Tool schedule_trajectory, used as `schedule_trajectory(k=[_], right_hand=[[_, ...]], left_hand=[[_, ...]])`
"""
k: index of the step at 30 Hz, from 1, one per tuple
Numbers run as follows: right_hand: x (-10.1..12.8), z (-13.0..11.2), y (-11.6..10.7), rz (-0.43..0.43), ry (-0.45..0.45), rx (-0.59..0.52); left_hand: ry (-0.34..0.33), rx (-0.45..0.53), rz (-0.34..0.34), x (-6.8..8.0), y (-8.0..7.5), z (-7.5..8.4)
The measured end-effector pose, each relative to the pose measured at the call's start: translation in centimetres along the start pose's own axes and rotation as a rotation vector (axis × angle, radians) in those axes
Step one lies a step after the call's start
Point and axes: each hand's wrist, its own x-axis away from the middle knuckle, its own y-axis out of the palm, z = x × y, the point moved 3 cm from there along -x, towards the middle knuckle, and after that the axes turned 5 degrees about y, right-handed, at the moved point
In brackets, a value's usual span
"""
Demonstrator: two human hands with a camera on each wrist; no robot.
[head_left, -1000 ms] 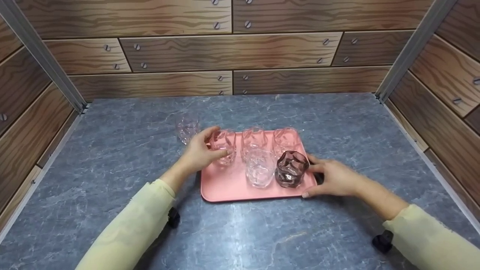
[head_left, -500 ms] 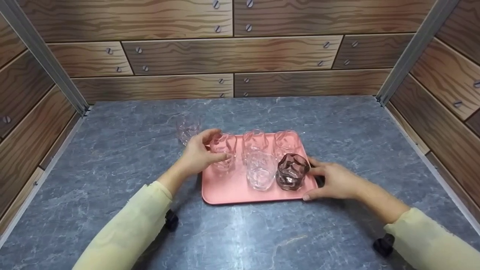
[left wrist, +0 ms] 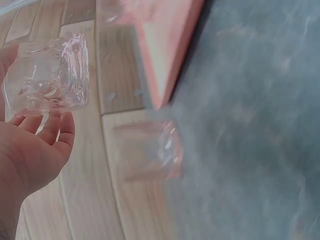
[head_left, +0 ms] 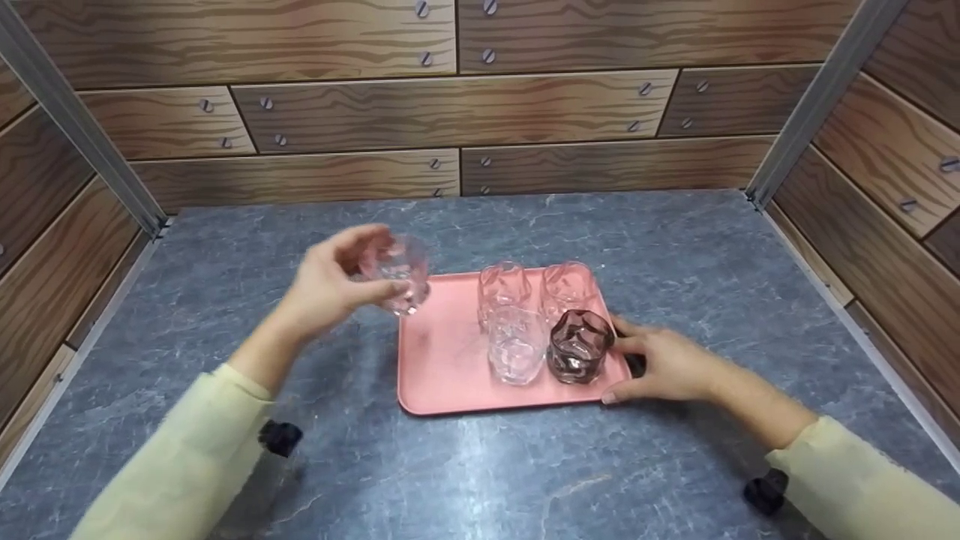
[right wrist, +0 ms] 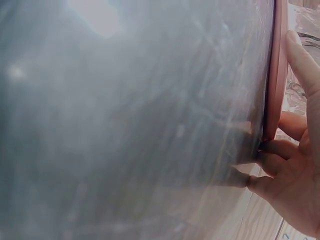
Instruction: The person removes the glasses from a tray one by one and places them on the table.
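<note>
Tray [left wrist: 165,50] cropped at left wrist view's top; lower glass [left wrist: 150,152] blurred.

Head view: from above the near side of the tray [head_left: 446,375], facing forward and down, far enough back for the whole tray and the wall [head_left: 450,109] behind. Left wrist view: turned sideways, left of the tray, close to a glass [head_left: 411,262] the head view also shows. Right wrist view: sideways too, close by the tray's right end, sharing that end and the right grip [head_left: 667,364] with the head view
</note>
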Motion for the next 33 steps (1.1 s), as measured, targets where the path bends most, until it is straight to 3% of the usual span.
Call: schedule_trajectory(k=[6,12,21,33], right_hand=[[0.0,0.1,0.0,0.011,-0.001,0.0],[0.0,-0.1,0.1,0.023,-0.018,0.009],[0.0,0.0,0.2,0.008,-0.004,0.001],[0.0,0.2,0.1,0.008,-0.003,-0.009]], left_hand=[[0.014,0.004,0.079,-0.1,-3.5,1.0],[-0.012,-0.036,0.131,-0.4,-6.4,0.6],[-0.068,-0.104,0.205,-0.9,-9.8,-1.3],[-0.16,-0.138,0.184,-0.9,-12.2,-5.2]])
